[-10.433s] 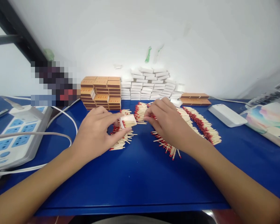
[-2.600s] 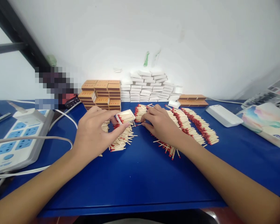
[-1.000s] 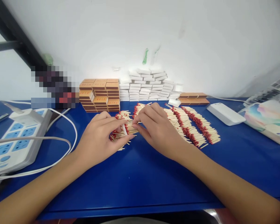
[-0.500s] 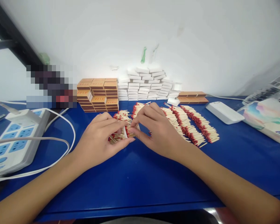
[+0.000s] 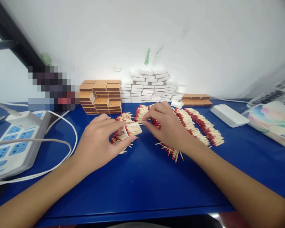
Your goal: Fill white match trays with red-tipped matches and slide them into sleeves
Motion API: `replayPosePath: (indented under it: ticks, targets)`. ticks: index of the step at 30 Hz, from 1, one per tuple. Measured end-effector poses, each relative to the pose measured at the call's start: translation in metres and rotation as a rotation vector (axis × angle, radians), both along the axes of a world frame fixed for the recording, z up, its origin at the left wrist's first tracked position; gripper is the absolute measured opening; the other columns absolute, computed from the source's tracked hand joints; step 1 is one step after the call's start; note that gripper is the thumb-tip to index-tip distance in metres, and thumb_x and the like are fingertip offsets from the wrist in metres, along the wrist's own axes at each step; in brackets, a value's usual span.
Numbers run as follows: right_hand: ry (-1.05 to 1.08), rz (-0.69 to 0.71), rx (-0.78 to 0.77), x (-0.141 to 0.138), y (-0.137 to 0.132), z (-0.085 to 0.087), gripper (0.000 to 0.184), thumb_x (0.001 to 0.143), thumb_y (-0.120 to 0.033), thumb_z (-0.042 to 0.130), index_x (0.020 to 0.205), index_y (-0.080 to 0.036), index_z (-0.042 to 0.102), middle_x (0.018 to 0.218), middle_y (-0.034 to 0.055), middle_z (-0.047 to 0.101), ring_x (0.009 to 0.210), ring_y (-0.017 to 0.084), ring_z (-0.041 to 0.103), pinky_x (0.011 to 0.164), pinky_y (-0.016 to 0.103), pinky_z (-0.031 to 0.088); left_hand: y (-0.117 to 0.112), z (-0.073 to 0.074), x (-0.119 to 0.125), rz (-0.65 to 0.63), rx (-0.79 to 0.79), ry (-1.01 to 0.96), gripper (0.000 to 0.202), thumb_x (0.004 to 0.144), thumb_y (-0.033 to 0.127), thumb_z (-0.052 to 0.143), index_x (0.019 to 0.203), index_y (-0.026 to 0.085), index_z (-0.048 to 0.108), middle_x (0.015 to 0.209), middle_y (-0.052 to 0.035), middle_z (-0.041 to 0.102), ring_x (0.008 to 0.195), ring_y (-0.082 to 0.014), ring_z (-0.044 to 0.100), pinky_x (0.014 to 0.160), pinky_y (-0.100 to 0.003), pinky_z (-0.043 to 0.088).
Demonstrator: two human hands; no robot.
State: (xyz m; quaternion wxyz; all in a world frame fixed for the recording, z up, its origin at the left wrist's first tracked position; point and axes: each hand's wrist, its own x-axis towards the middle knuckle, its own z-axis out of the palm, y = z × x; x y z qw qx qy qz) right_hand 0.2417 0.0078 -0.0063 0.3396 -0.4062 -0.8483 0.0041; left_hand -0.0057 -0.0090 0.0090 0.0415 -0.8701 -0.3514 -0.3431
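Observation:
My left hand [image 5: 101, 136] grips a small white matchbox tray [image 5: 126, 130] between thumb and fingers. Matches [image 5: 133, 129] lie inside it. Just right of the tray's far end, my right hand [image 5: 167, 126] is closed in a pinch, and whatever its fingertips hold is too small to make out. A loose heap of red-tipped matches [image 5: 124, 117] lies behind and under the tray. More matches [image 5: 173, 153] spread out below my right hand, partly hidden by it. Further right, rows of matches [image 5: 204, 126] fan across the blue table [image 5: 137, 183].
Orange-brown matchboxes [image 5: 101, 95] are stacked at the back left, beside a pile of white trays [image 5: 148, 88]. More flat boxes [image 5: 196, 99] lie behind the match rows. On the right are a white device [image 5: 229, 115] and a colourful case [image 5: 270, 122]; a power strip [image 5: 19, 142] with cables occupies the left.
My right hand has moved right, away from the tray, uncovering the matches inside it. The tray in my left hand shows more fully, and matches under my right hand have come into view.

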Motion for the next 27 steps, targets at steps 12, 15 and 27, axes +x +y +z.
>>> replayPosePath:
  ticks: [12, 15, 27]
  targets:
    - [-0.241, -0.001, -0.069, 0.004, 0.014, -0.013, 0.013, 0.098, -0.019, 0.060, 0.091, -0.018, 0.070, 0.095, 0.0102, 0.062, 0.096, 0.026, 0.045, 0.088, 0.041, 0.041, 0.007, 0.004, -0.005, 0.140, 0.047, -0.063, 0.027, 0.091, 0.045, 0.075, 0.104, 0.021, 0.076, 0.072, 0.0023, 0.073, 0.070, -0.0186, 0.058, 0.074, -0.035, 0.051]
    - [-0.275, -0.004, -0.065, 0.005, 0.015, -0.012, 0.014, 0.099, -0.019, 0.058, 0.091, -0.017, 0.069, 0.097, 0.0113, 0.062, 0.096, 0.026, 0.045, 0.088, 0.041, 0.040, 0.007, 0.004, -0.005, 0.137, 0.059, -0.065, 0.030, 0.091, 0.046, 0.075, 0.106, 0.020, 0.076, 0.073, 0.0020, 0.072, 0.071, -0.0187, 0.058, 0.075, -0.035, 0.051]
    - [-0.352, -0.027, -0.064, 0.015, 0.018, -0.014, 0.012, 0.099, -0.021, 0.060, 0.091, -0.016, 0.069, 0.098, 0.0117, 0.061, 0.096, 0.026, 0.045, 0.086, 0.041, 0.039, 0.008, 0.002, -0.006, 0.127, 0.058, -0.037, 0.030, 0.092, 0.046, 0.075, 0.103, 0.018, 0.077, 0.070, 0.0022, 0.070, 0.070, -0.0181, 0.056, 0.074, -0.033, 0.050]
